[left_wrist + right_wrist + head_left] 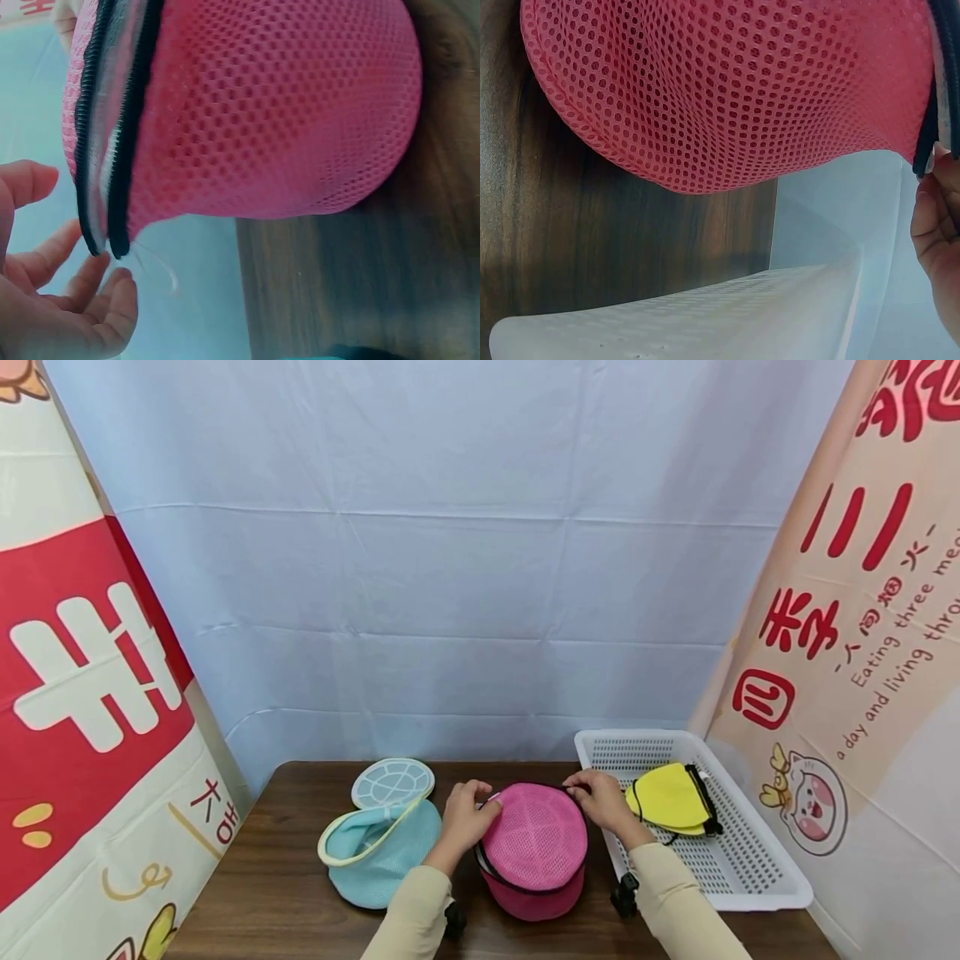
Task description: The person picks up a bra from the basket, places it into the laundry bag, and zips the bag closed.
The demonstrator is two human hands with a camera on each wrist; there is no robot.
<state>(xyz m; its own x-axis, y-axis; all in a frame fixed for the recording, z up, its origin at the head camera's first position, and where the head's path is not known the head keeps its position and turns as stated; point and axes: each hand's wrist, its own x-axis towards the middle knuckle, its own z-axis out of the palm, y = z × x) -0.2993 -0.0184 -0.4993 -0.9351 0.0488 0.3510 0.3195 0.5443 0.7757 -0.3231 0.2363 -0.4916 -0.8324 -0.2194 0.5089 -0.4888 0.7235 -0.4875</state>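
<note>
A round pink mesh laundry bag [534, 839] stands on the table in front of me, its flat lid edged by a black zipper [133, 127]. In the left wrist view a gap shows between the zipper's two black edges. My left hand [467, 818] is at the lid's left edge; its fingertips touch the rim, with the thumb apart from it. At the far right edge my right hand [603, 802] pinches the zipper edge between thumb and finger, as the right wrist view [941, 217] shows. Whether it holds the zipper pull I cannot tell.
A light blue mesh bag [397, 860] with a cream rim stands at the left, its round lid [392, 783] folded back. At the right a white plastic basket [765, 860] holds a yellow drawstring pouch [671, 799]. Blue cloth [450, 568] hangs behind the brown table [255, 877].
</note>
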